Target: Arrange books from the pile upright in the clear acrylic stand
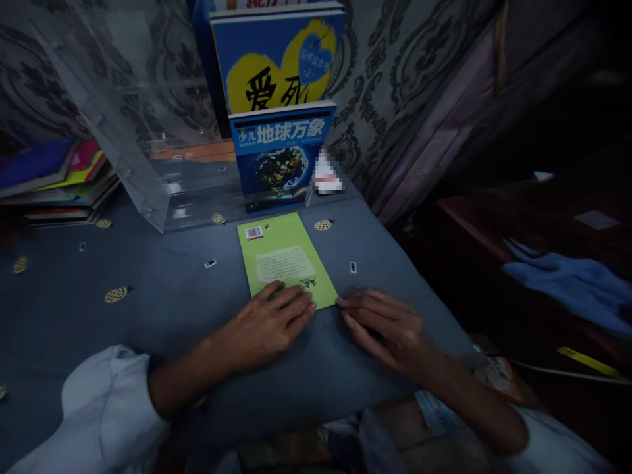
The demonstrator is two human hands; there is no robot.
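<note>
The left hand (269, 324) lay flat on the green book (279, 247) on the table (168, 296). The right hand (382, 324) had bunched fingers at one corner; I couldn't tell if they pinched. A tug could bend it.

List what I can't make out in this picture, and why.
In the head view:
- Green book: part of its near end is covered by the left hand; its small print is too tiny to read.
- Blue-and-yellow book: lower cover hidden behind the globe-cover book.
- White item beside the globe-cover book: blurred by pixelation.
- Book stack: cut off by the left edge.
</note>
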